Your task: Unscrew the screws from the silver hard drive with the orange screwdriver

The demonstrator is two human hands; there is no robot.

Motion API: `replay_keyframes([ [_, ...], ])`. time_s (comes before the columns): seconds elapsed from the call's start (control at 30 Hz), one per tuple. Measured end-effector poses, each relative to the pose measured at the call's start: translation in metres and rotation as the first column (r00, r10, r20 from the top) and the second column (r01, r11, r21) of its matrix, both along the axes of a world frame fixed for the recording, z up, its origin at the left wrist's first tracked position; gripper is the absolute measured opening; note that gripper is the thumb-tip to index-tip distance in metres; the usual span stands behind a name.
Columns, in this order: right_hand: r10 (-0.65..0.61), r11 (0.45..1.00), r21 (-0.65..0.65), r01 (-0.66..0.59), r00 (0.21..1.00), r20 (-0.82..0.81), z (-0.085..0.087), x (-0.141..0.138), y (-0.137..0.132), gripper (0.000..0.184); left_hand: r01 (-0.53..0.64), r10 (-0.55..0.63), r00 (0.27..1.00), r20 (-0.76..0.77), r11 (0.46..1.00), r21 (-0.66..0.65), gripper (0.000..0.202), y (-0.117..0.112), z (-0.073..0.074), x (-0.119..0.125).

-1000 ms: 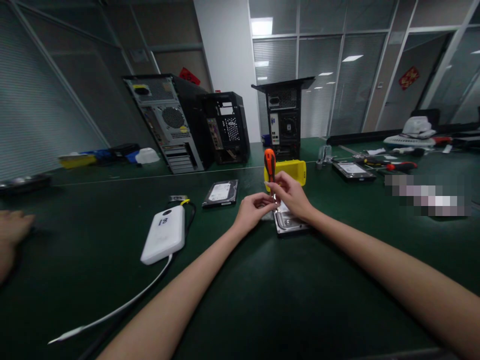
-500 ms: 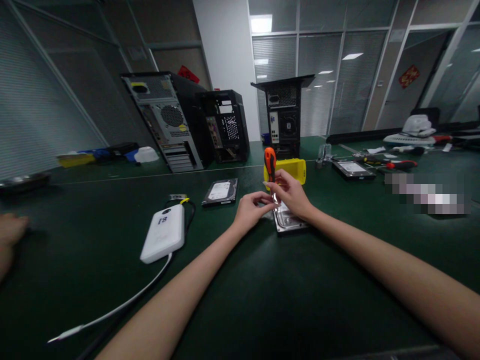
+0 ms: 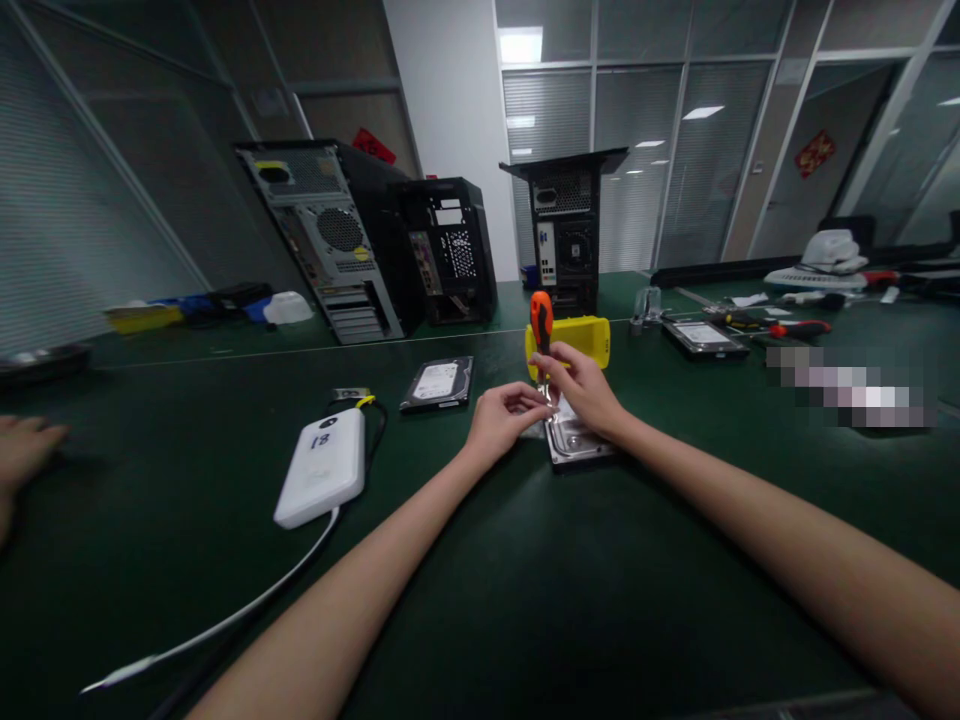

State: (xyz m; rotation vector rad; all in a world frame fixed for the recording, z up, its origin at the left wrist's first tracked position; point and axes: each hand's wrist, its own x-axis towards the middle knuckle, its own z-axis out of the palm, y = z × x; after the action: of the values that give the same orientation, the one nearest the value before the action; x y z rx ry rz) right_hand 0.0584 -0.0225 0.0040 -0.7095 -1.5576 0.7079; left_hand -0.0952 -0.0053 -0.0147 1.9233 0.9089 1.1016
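Your right fingers (image 3: 556, 364) are clenched about the lower end of the screwdriver (image 3: 541, 318), which stands upright with its orange handle above the right hand (image 3: 583, 392). Your left fingertips (image 3: 534, 404) are drawn together in a pinch just beside the blade. Whether they grip the blade, a screw or nothing is hidden.

The tip meets the far left corner of the opened hard drive (image 3: 574, 442). The drive lies flat on the green table (image 3: 525, 600), directly before you, with the yellow box (image 3: 594, 336) just behind it.

Findings on technique, as a judgement:
- Hold the driver plumb; any tilt risks the tip slipping out of the screw head.
- The drive lies loose on the table. Press down through the handle, or steady the casing with the left hand (image 3: 501, 420), so it does not turn with the tool.
- Keep the pinch low and light, guiding only, clear of the shiny interior.

Also noted: a second hard drive (image 3: 439, 383) and a white power pack (image 3: 319, 466) lie to the left. Another person's hand (image 3: 21, 446) rests at the far left edge.
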Motion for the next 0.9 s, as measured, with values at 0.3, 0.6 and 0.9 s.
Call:
replay_keyframes([
  [0.3, 0.075, 0.995, -0.053, -0.079, 0.994, -0.074, 0.0003, -0.0016, 0.0007, 0.032, 0.021, -0.019, 0.999, -0.041, 0.998, 0.062, 0.028, 0.0018, -0.0027, -0.0024],
  [0.6, 0.012, 1.0, 0.02, -0.012, 1.0, -0.003, 0.0013, -0.0044, -0.0013, 0.026, 0.003, 0.002, 0.999, -0.05, 0.995, 0.1, 0.028, -0.0018, 0.0025, -0.0014],
  [0.9, 0.004, 0.998, 0.055, -0.006, 1.0, 0.024, 0.0027, -0.0053, -0.0048, 0.025, -0.048, 0.049, 0.999, 0.001, 0.991, 0.123, 0.023, -0.0025, 0.0001, 0.0005],
])
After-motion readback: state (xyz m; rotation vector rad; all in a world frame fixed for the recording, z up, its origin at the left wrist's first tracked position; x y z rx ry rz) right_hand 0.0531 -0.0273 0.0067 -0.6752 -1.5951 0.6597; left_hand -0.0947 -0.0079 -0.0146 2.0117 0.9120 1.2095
